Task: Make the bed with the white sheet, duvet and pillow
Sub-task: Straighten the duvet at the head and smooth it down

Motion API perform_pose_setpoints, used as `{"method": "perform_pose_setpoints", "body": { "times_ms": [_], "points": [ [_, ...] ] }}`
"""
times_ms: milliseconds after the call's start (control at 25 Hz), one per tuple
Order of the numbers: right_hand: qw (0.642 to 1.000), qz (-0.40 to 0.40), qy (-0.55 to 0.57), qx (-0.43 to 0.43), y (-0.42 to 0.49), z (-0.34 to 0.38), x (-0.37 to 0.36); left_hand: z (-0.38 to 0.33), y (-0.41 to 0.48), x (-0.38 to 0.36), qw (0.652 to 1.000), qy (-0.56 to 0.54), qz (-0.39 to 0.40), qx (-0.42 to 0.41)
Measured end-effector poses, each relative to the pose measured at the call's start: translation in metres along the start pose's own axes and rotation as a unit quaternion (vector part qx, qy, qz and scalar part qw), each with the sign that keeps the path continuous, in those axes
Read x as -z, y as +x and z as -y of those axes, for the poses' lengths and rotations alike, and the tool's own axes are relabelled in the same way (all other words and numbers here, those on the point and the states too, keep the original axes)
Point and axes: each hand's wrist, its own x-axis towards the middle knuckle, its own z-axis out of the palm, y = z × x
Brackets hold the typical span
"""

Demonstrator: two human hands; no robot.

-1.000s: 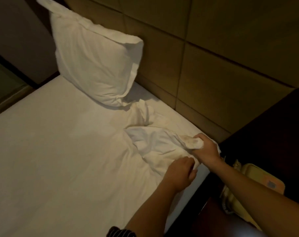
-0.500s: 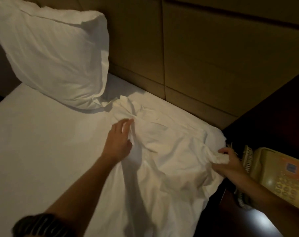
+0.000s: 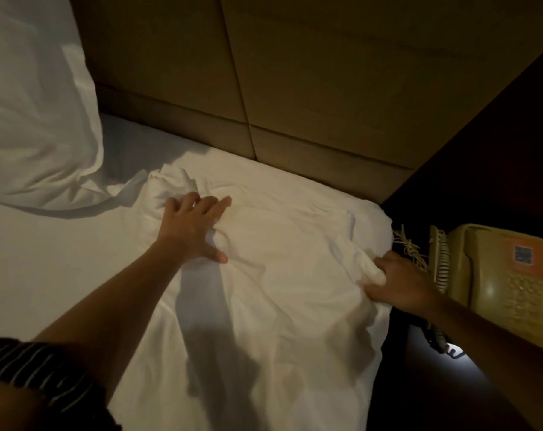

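The white sheet covers the mattress and lies wrinkled near the bed's top right corner. My left hand presses flat on the wrinkled sheet with its fingers spread. My right hand grips a bunched corner of the sheet at the bed's right edge. A white pillow leans against the headboard at the upper left. No duvet shows in the head view.
A padded tan headboard runs behind the bed. A dark bedside table stands to the right and carries a beige telephone with a coiled cord, close to my right hand.
My left hand let go of the sheet corner, reached up the bed and now presses the wrinkles flat. My right hand has pulled the bunched corner toward the bed's right edge.
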Motion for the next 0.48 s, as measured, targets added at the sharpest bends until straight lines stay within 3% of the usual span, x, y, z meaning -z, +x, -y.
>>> {"method": "perform_pose_setpoints", "body": {
  "times_ms": [240,360,480],
  "points": [
    [0.993,-0.054,0.100,-0.014,-0.023,0.007,0.008,0.039,-0.004,0.037,0.989,0.143,0.040,-0.022],
    [0.989,-0.038,0.142,0.003,-0.031,0.026,0.041,0.086,-0.025,0.070,0.981,0.162,0.099,-0.049],
    [0.985,-0.020,0.172,0.015,-0.028,0.061,0.064,0.128,-0.038,0.104,0.959,0.248,0.104,-0.093]
  ]
}}
